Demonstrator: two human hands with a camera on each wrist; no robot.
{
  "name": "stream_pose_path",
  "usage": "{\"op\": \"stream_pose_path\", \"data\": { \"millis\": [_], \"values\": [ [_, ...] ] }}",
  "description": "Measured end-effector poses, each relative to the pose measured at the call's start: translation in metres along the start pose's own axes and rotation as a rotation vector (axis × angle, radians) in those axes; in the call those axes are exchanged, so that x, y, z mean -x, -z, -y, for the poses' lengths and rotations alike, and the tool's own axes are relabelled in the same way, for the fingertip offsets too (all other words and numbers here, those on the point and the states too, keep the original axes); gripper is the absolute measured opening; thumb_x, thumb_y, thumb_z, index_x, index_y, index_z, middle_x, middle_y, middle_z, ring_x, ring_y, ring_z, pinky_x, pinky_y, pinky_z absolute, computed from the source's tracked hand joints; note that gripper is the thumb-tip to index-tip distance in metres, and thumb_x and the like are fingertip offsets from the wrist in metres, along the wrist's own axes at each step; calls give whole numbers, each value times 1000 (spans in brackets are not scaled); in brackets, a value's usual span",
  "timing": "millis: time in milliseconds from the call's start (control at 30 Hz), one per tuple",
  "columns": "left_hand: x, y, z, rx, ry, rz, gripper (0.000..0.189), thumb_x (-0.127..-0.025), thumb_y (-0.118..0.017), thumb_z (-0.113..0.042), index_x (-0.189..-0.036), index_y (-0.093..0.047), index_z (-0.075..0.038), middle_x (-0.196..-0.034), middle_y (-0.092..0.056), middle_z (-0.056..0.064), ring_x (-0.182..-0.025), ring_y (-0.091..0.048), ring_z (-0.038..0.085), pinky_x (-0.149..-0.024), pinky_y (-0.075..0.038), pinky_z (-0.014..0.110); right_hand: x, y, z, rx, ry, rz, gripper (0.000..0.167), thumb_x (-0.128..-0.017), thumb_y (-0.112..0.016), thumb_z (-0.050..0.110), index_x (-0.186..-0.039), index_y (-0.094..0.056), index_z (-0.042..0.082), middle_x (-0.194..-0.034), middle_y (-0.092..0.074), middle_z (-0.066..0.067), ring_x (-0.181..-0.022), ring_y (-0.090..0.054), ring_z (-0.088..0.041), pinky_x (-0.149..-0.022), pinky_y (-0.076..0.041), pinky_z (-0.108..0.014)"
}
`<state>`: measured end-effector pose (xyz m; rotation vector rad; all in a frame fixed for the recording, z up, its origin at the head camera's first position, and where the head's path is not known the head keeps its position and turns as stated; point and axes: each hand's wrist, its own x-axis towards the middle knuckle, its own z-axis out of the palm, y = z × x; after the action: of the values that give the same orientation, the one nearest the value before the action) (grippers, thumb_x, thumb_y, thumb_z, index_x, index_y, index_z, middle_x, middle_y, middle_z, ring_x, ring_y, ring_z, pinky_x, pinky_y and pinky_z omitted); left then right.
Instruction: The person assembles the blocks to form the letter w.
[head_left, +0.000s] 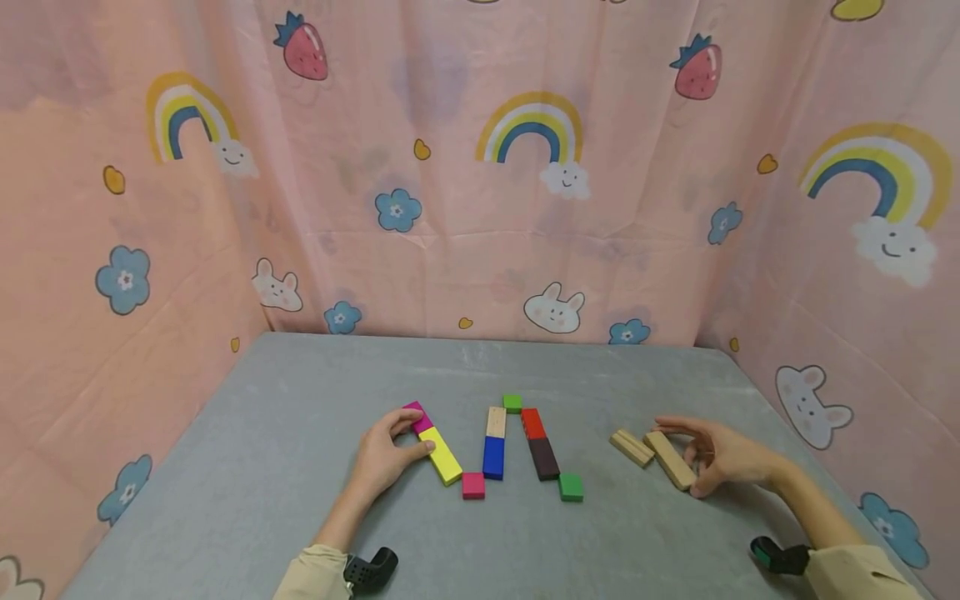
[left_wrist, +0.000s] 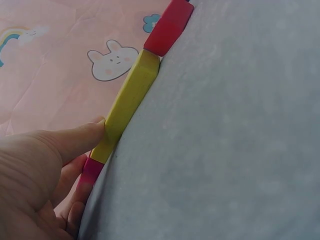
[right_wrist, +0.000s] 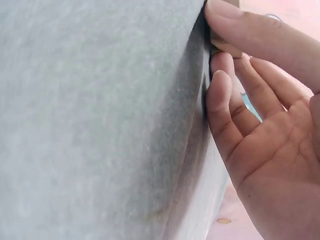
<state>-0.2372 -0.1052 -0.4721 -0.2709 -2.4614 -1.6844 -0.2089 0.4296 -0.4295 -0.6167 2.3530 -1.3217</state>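
Observation:
My left hand (head_left: 384,458) is at the left end of a zigzag row of coloured blocks. Its fingers curl at the magenta block (head_left: 418,417), while the thumb rests against the yellow block (left_wrist: 125,105) that continues the slanted line. Over on the right, my right hand (head_left: 723,454) grips a plain wooden block (head_left: 672,461) lengthwise, thumb at the near end and fingers reaching toward the far end. In the right wrist view only a small part of that block (right_wrist: 225,46) shows behind the thumb. A grooved wooden piece (head_left: 632,448) lies just left of it.
The row goes on with a pinkish-red block (head_left: 473,486), a blue block (head_left: 493,458), a natural wood block (head_left: 496,422), a light green block (head_left: 512,404), a red block (head_left: 533,423), a dark brown block (head_left: 543,459) and a green block (head_left: 572,487). Patterned pink cloth (head_left: 450,275) surrounds the grey table (head_left: 300,500).

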Motion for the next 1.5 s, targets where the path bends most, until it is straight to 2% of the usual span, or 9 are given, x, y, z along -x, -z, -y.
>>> {"op": "stream_pose_path", "data": {
  "millis": [133, 333, 533, 733, 867, 1067, 1267, 1500],
  "values": [
    [0, 0, 0, -7, 5, -5, 48, -77, -86, -13, -121, -68, -11, -120, -68, 5, -122, -55, 21, -104, -38, 46, 5, 2, 0, -8, -37, -74, 104, -66, -85, -3, -151, -26, -6, -143, -33, -33, -85, -58, -30, -61, -54, -32],
    [-1, -1, -1, -9, 2, 4, 48, -77, -86, -13, -121, -68, -10, -120, -68, 5, -122, -56, 21, -104, -38, 46, 10, 0, 6, -15, -89, -154, 104, -68, -84, -2, -151, -22, -7, -144, -31, -33, -88, -60, -32, -62, -56, -37],
    [2, -1, 3, 4, 1, -7, 47, -77, -86, -12, -120, -68, -10, -119, -68, 6, -122, -55, 22, -104, -38, 46, 6, -10, 17, 7, -81, -255, 106, -68, -87, 1, -152, -23, -3, -146, -31, -30, -92, -58, -28, -65, -55, -36],
    [4, -2, 9, 8, 9, 16, 47, -77, -86, -15, -120, -68, -12, -120, -68, 4, -122, -55, 21, -104, -39, 47, 8, -29, 27, -59, -73, -314, 104, -67, -87, -2, -151, -26, -1, -146, -29, -29, -94, -60, -32, -66, -57, -39],
    [3, -2, 9, 9, 7, 16, 46, -77, -86, -16, -120, -68, -12, -120, -68, 4, -122, -56, 22, -103, -39, 48, 3, -41, 36, -105, -88, -319, 103, -68, -86, -2, -152, -26, 2, -147, -28, -25, -92, -60, -32, -66, -57, -40],
    [0, -2, 7, 11, 7, 9, 46, -77, -86, -13, -119, -68, -11, -119, -68, 4, -122, -56, 21, -104, -39, 46, -16, -61, 57, -129, -94, -297, 104, -67, -87, -1, -153, -28, 7, -148, -29, -22, -93, -57, -33, -66, -55, -36],
    [-1, -1, 4, 6, 7, 9, 47, -77, -86, -15, -120, -68, -11, -120, -68, 4, -122, -55, 21, -104, -39, 47, -32, -82, 75, -169, -81, -277, 105, -66, -87, -3, -152, -27, 4, -148, -28, -24, -90, -58, -32, -62, -52, -32],
    [-2, 0, 2, 8, 13, 10, 47, -77, -86, -14, -120, -68, -11, -120, -68, 4, -122, -55, 21, -103, -39, 47, -50, -106, 86, -193, -113, -310, 105, -65, -88, 0, -152, -29, 4, -148, -33, -21, -94, -59, -33, -68, -56, -36]
  ]
}}
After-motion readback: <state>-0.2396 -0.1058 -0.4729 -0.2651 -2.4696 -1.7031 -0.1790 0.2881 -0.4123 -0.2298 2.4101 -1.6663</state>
